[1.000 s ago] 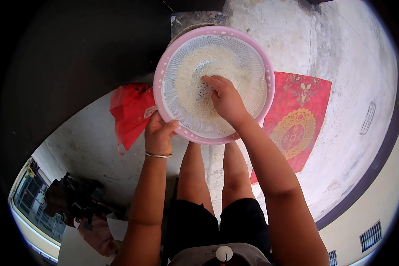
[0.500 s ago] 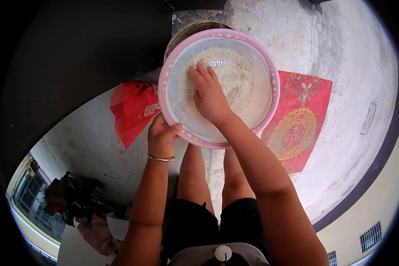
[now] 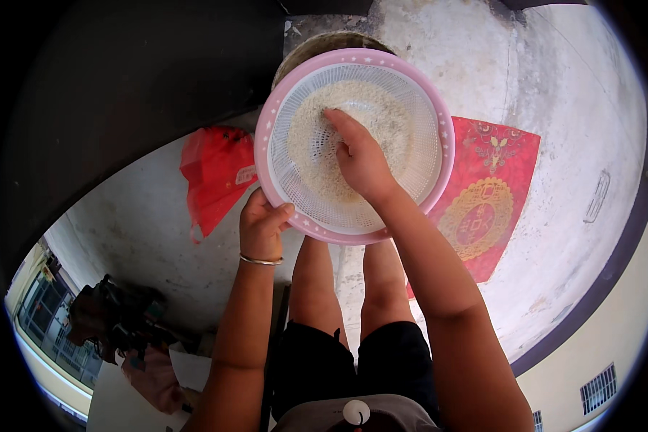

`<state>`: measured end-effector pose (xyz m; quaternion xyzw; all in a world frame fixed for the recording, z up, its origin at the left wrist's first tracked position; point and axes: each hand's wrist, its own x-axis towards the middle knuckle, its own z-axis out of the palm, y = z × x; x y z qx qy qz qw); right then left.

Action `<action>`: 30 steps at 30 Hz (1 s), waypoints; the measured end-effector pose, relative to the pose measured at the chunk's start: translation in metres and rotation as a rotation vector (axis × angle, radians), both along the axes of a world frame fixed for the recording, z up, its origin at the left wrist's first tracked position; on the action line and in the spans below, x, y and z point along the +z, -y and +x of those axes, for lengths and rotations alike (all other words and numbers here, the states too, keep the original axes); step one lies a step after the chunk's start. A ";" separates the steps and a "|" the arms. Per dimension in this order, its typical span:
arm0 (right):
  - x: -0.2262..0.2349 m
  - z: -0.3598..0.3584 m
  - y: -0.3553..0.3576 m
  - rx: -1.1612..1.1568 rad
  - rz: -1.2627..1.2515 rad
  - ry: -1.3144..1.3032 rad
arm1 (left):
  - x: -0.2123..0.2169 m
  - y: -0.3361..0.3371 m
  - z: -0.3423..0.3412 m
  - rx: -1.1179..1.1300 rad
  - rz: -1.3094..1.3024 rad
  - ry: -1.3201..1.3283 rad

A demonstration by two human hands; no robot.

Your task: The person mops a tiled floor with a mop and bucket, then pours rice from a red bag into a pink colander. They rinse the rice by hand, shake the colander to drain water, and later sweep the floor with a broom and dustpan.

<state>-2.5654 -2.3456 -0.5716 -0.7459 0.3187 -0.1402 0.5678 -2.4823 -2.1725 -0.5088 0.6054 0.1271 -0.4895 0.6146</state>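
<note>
A round colander with a pink, star-dotted rim and white mesh inside is held above my knees. White rice is spread over its bottom, with a thinner patch of bare mesh left of the middle. My left hand, with a bangle at the wrist, grips the near left rim, thumb on top and fingers underneath. Inside the colander, my right hand reaches into the rice, index finger stretched out and thumb apart. Its other fingers are mostly hidden behind the hand.
A round container shows partly behind the colander's far edge. To the left lies a red bag on the concrete floor. A red mat with gold patterns lies to the right. A dark panel stands at far left.
My right hand has moved slightly right and nearer me and turned onto its side, its fingers less spread. More bare mesh shows left of it. The left hand keeps its grip.
</note>
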 end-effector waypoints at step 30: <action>0.005 -0.030 0.003 -0.068 0.083 -0.085 | 0.006 0.003 -0.011 0.000 -0.047 -0.018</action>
